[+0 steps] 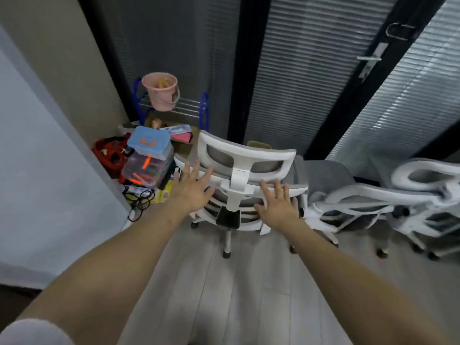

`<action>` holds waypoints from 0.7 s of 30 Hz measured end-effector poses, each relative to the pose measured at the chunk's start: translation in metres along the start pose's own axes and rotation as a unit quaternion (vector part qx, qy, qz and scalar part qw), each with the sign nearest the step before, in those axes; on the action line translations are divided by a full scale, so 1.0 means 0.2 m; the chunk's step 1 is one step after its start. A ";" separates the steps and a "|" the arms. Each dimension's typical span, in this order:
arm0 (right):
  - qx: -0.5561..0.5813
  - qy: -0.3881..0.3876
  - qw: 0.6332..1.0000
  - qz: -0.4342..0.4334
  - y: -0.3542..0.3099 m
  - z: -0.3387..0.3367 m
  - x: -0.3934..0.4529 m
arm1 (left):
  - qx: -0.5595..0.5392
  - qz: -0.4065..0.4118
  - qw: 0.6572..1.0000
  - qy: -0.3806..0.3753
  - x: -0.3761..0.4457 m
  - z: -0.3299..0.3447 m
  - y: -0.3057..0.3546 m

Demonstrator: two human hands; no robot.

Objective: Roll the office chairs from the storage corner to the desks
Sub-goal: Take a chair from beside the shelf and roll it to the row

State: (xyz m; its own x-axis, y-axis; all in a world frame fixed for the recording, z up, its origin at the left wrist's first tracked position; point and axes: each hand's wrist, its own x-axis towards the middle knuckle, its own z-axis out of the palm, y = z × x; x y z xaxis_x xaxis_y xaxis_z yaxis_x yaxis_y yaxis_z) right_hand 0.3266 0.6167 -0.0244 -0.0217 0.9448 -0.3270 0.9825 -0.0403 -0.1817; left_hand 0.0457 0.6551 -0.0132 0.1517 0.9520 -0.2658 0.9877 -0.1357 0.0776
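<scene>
A white-framed office chair with grey mesh stands in the corner, its back toward me. My left hand is spread, fingers straight, just left of the backrest's upper edge. My right hand is spread too, over the right side of the backrest. Whether either hand touches the chair I cannot tell. A second white and grey chair stands close on the right, and a third chair shows at the right edge.
Clutter fills the corner on the left: a clear storage box with a blue lid, a pink bucket on a wire rack, a red item and black cables. Blinds and dark window frames stand behind. Grey wood floor stretches toward me.
</scene>
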 end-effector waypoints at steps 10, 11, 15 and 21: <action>-0.004 0.018 1.000 0.009 -0.01 0.09 -0.08 | 0.011 0.039 0.999 -0.003 -0.02 0.06 -0.11; -0.003 0.022 1.000 0.012 -0.02 0.11 -0.11 | 0.012 0.042 0.999 -0.007 -0.05 0.06 -0.11; 0.005 0.024 0.999 0.025 -0.04 0.17 -0.28 | 0.009 0.050 0.998 -0.023 -0.20 0.11 -0.10; 0.015 0.024 0.999 0.045 -0.07 0.30 -0.65 | 0.010 0.048 0.998 -0.037 -0.57 0.23 -0.09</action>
State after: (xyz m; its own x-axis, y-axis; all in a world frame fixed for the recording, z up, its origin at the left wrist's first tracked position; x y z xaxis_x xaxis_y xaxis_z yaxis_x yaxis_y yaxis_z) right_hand 0.3055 0.4755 -0.0350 0.0767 0.9512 -0.2988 0.9741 -0.1354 -0.1811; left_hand 0.0132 0.5363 -0.0277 0.2477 0.9117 -0.3277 0.9688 -0.2320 0.0871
